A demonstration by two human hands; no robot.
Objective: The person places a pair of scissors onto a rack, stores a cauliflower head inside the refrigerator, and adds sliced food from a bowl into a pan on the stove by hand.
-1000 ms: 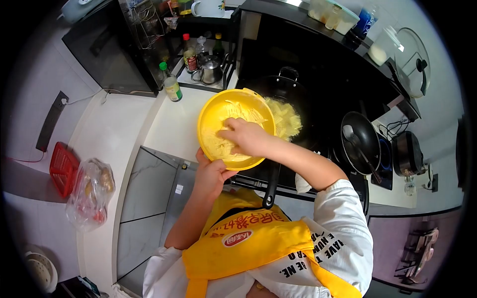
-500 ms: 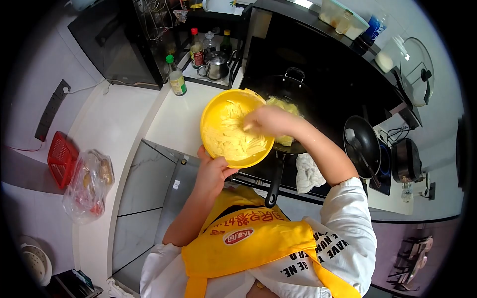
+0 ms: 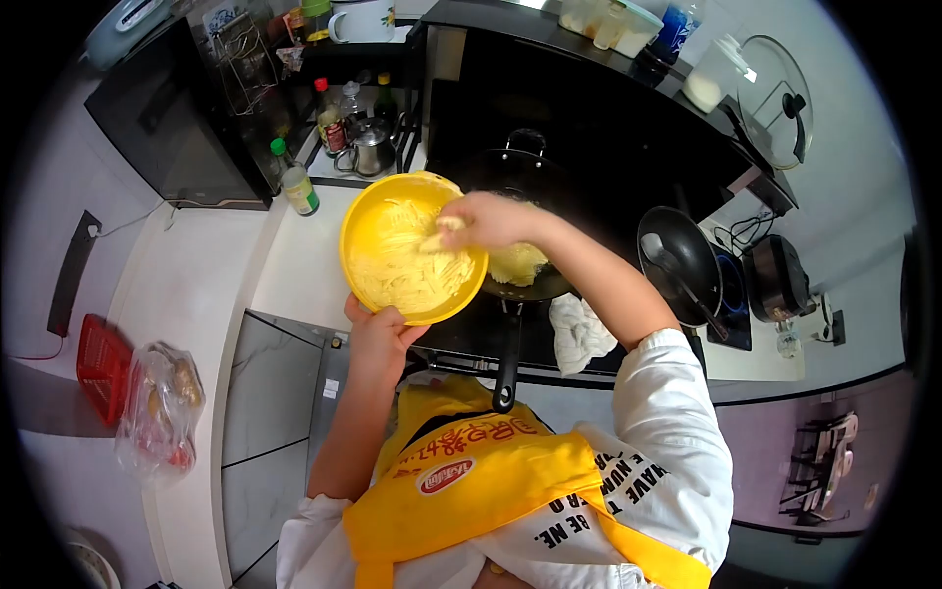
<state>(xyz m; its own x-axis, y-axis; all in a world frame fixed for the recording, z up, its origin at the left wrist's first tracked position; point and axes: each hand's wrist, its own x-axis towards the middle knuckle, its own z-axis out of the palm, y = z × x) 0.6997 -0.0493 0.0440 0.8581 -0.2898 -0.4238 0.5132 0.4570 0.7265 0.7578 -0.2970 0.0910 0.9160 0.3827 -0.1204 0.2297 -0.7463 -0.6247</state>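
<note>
My left hand (image 3: 378, 342) grips the near rim of a yellow bowl (image 3: 358, 211), tilted toward me. Pale, batter-coated strips (image 3: 407, 280) lie across its bottom. Over the bowl's right side, my right hand (image 3: 483, 218) is closed on a small clump of the coated strips (image 3: 442, 236), its fingertips slightly smeared by motion. Just right of the bowl, a black frying pan (image 3: 549, 187) sits on the stove, partly covered by the bowl and my right forearm. More yellow strips (image 3: 518, 265) lie in that pan, and its long handle (image 3: 507, 363) points toward me.
A white cloth (image 3: 581, 334) lies right of the pan handle. Farther right is a second wok (image 3: 677, 265) with a ladle in it. Sauce bottles (image 3: 331, 123) and a metal pot (image 3: 371, 149) stand behind the bowl. A red basket (image 3: 101, 368) and a plastic bag (image 3: 162, 407) are at left.
My right hand has risen slightly from the strips in the bowl, a clump now showing in its fingers. My left hand still holds the bowl. The whole view has shifted.
</note>
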